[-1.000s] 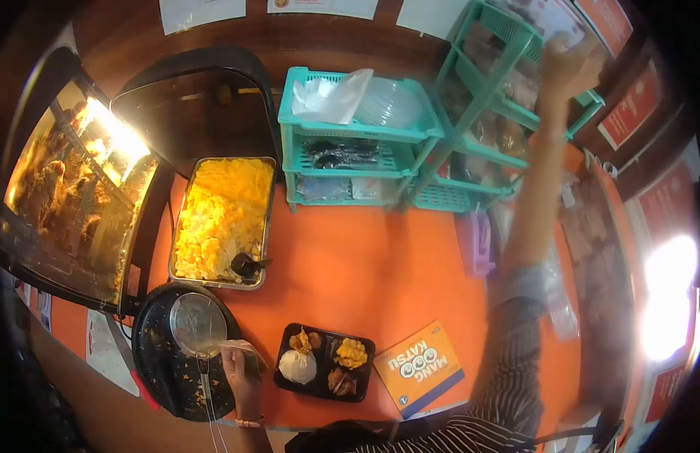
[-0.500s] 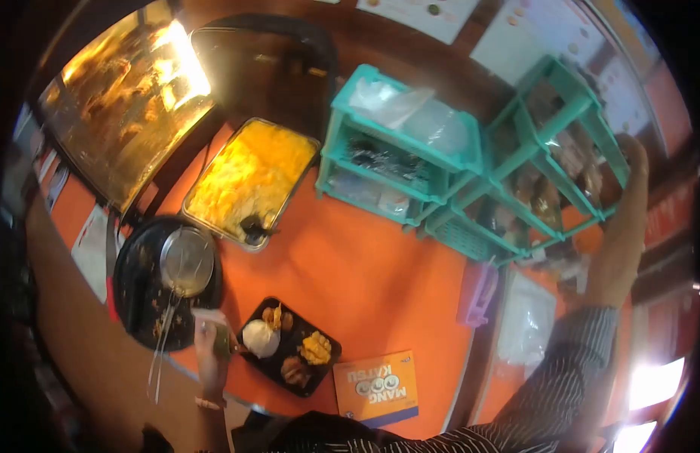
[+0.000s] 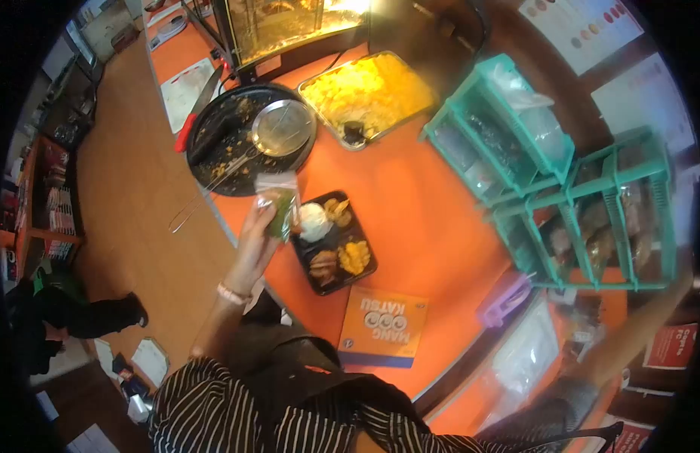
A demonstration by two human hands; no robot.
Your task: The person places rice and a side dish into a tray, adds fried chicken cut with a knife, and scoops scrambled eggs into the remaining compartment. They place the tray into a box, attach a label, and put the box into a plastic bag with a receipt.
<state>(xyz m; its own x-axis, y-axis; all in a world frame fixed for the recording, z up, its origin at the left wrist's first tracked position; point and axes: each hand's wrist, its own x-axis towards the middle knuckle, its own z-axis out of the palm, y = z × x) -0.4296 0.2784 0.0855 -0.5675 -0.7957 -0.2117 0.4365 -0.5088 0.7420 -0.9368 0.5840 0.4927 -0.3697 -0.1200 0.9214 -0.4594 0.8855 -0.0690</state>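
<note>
My left hand (image 3: 253,240) is closed on a small clear zip bag (image 3: 278,205) with something green inside. It is held just left of a black compartment tray (image 3: 363,281), which carries a ball of white rice (image 3: 314,222), yellow food (image 3: 354,257) and brown fried pieces (image 3: 323,264). At the far right, my right hand (image 3: 688,278) reaches to the outer side of a green plastic rack (image 3: 606,285) filled with packets. That hand is blurred and its fingers cannot be made out. An orange Mang Katsu box (image 3: 384,328) lies below the tray.
A round black pan (image 3: 206,170) supports a wire strainer (image 3: 282,128); a red-handled knife (image 3: 187,132) lies beside it. Behind are a metal tray of yellow food (image 3: 372,87) and a lit glass display (image 3: 289,34). A purple plastic holder (image 3: 504,300) stands near the right counter edge.
The view has turned, bringing more floor in on the left. My left hand still holds the bag, now nearer the rice. My right hand has moved down along the rack's outer side.
</note>
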